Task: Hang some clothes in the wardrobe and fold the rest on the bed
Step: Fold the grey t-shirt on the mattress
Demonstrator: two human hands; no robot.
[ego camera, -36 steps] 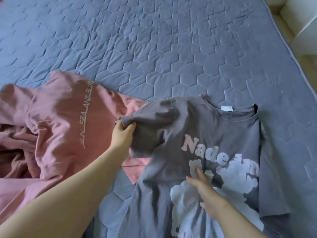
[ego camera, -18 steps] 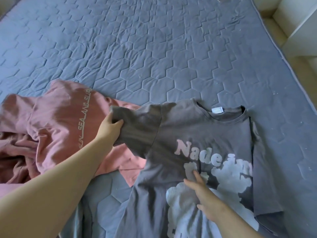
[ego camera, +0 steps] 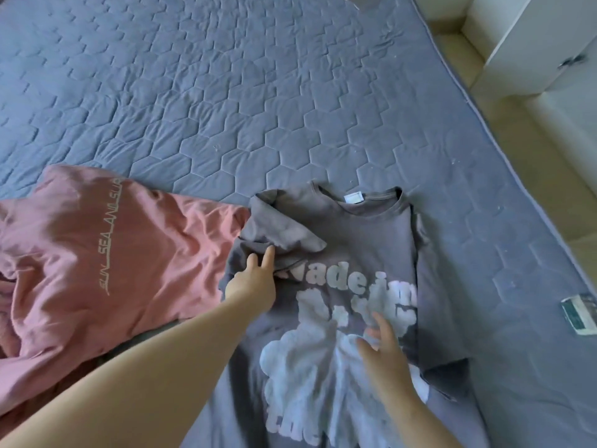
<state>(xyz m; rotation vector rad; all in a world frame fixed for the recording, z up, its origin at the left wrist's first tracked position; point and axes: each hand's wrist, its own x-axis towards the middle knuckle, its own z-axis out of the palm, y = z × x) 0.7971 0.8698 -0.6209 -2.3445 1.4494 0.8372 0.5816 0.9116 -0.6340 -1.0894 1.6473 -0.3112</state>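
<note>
A grey T-shirt [ego camera: 361,240] with a pale puffy print lies face up on the blue quilted bed [ego camera: 226,92], collar towards the far side. Its left sleeve [ego camera: 277,227] is folded inward over the chest. My left hand [ego camera: 253,279] rests on that folded sleeve with fingers stretched out flat. My right hand [ego camera: 386,354] lies open on the print lower down, fingers spread. A pink sweatshirt [ego camera: 97,253] with a line of pale lettering lies crumpled to the left, partly under the grey shirt's edge.
A small dark-and-white packet [ego camera: 580,313] lies near the bed's right edge. White cupboard doors [ego camera: 533,43] stand past the bed at the upper right, with a strip of pale floor [ego camera: 458,50] between.
My left hand has carried the grey sleeve rightward, laid it over the shirt's chest and let go, now pressing it flat. My right hand stayed on the print.
</note>
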